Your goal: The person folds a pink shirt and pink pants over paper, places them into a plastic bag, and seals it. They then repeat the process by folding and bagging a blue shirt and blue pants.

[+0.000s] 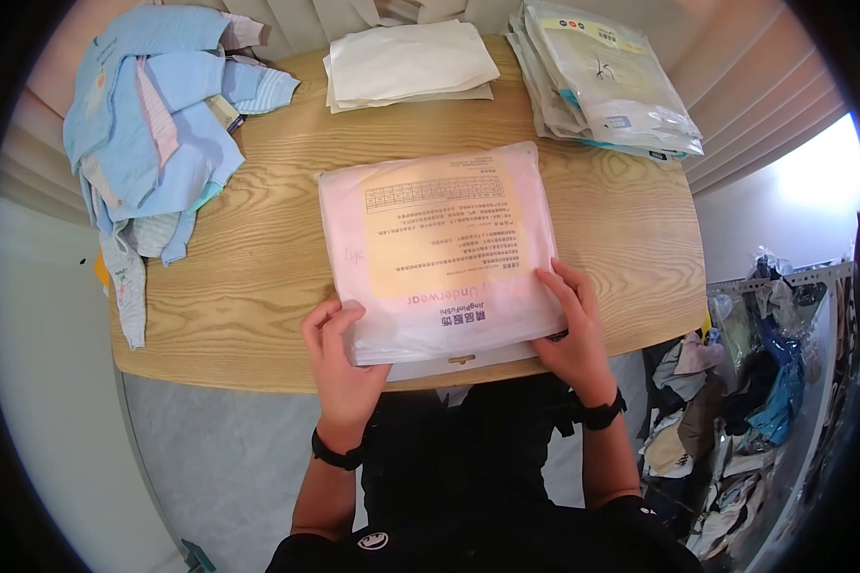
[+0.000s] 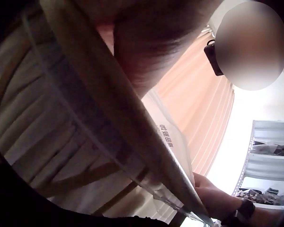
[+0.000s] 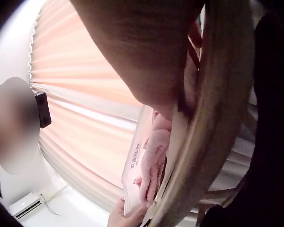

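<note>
Person, clothing: black top (image 1: pixel 487 540), small round white emblem (image 1: pixel 374 541) at left, small white marking (image 1: pixel 648 510) at right. Black legwear (image 1: pixel 459 444). Dark band (image 1: pixel 336 451) on left wrist; dark band (image 1: pixel 603 412) on right wrist. Both forearms bare.

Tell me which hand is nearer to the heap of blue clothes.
Left. The left hand grips the near left corner of the pink bag, to the right of the blue clothes; the right hand holds its right edge, farther from them.
</note>
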A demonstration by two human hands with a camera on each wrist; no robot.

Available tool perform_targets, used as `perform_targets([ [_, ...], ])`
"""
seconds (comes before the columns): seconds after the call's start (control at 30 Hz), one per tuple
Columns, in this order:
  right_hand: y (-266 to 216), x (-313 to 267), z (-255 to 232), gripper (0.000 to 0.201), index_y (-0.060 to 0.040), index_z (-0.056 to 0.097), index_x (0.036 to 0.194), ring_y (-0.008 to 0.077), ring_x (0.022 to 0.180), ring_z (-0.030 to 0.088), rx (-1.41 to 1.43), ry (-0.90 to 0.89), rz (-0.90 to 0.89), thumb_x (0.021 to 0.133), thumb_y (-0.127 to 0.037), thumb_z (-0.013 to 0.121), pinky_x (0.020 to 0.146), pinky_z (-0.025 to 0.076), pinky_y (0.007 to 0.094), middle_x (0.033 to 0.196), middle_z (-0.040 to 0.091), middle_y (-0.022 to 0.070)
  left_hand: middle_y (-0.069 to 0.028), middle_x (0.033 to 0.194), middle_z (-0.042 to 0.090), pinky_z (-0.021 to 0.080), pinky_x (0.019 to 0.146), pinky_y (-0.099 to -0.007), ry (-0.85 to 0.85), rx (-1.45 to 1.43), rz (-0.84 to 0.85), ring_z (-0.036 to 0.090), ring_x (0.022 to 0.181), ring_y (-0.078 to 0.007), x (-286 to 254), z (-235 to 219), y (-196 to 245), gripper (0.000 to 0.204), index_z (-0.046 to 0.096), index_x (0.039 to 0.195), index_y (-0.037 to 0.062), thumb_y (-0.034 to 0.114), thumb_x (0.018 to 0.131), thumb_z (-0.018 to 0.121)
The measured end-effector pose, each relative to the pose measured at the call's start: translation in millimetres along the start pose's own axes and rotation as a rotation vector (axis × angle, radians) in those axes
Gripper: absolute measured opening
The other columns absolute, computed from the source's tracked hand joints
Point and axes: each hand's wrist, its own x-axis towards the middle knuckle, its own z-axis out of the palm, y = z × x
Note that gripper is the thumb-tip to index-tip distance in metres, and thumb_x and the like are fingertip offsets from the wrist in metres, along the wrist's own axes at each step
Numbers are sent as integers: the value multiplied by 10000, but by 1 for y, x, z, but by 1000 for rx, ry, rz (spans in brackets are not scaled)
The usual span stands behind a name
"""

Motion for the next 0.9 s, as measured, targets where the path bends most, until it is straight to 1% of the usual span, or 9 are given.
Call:
perform_targets([
  [0.13,3,-1,2,725,-112,589,1253,336,1146,504,-1,14,-12,559,10,761,960,442,391,1307,492,153,-145,1176,465,426,949,-381,15,-28,-24,494,1100,-311,-1,0,-4,495,555,1090,64,-66,641,717],
  [0.23,1,-1,1,719,-107,594,1245,336,1134,510,2,14,-11,556,15,760,952,447,389,1299,499,151,-144,1175,431,430,937,-380,8,-34,-21,492,1086,-323,-1,0,-5,497,558,1100,71,-110,655,685],
  [0.3,1,0,2,700,-102,601,1232,334,1124,516,7,20,-12,558,12,756,947,447,387,1289,507,148,-136,1159,432,435,931,-370,22,-69,-33,494,1073,-307,-2,1,-6,480,567,1083,61,-130,653,663],
  [0.43,2,-1,3,682,-94,605,1222,333,1119,521,1,28,-18,563,24,738,947,444,387,1281,515,147,-132,1152,452,438,942,-357,31,-102,-58,507,1071,-280,-2,2,-6,453,566,1065,40,-130,656,664],
  [0.5,3,-1,4,674,-87,607,1214,333,1120,525,11,42,-16,561,45,708,950,441,389,1273,525,149,-125,1141,442,446,936,-346,40,-91,-56,506,1072,-266,-2,3,-8,456,565,1056,38,-154,652,652],
  [0.63,3,-1,4,668,-80,610,1205,333,1121,529,5,47,-18,557,62,682,952,440,391,1265,536,153,-122,1137,432,445,942,-342,36,-64,-52,505,1067,-259,-3,3,-10,455,562,1046,33,-170,646,642],
  [0.83,3,-1,7,642,-70,619,1184,336,1109,540,10,66,-18,561,83,660,947,440,388,1248,554,149,-113,1120,417,451,939,-335,36,-80,-98,501,1053,-246,-3,4,-12,444,557,1029,25,-196,647,599],
  [0.9,3,-1,9,612,-64,635,1156,337,1088,553,5,96,-23,565,96,653,935,446,389,1220,573,146,-111,1102,420,455,932,-332,42,-49,-100,499,1049,-240,-1,4,-10,425,564,1005,22,-204,645,583],
])
